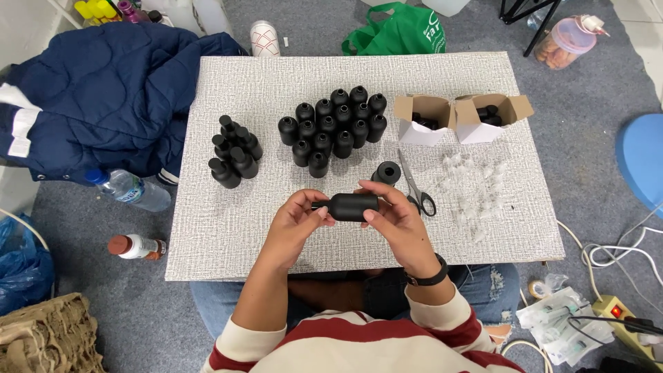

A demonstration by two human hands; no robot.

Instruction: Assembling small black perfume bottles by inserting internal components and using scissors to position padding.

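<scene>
My right hand (400, 224) wraps the base end of the black bottle (352, 206), so that end is hidden under my fingers. My left hand (295, 222) covers whatever sits at its neck; perhaps a small cap, too dark to tell. At two o'clock from the bottle, the two open cardboard boxes (461, 117) show only dark shapes inside. The clear plastic bits (475, 188) at three o'clock are too small to make out singly. At eleven o'clock the frame's top edge cuts off some yellow bottles (97, 9). My knees are hidden beneath the table (207, 249).
</scene>
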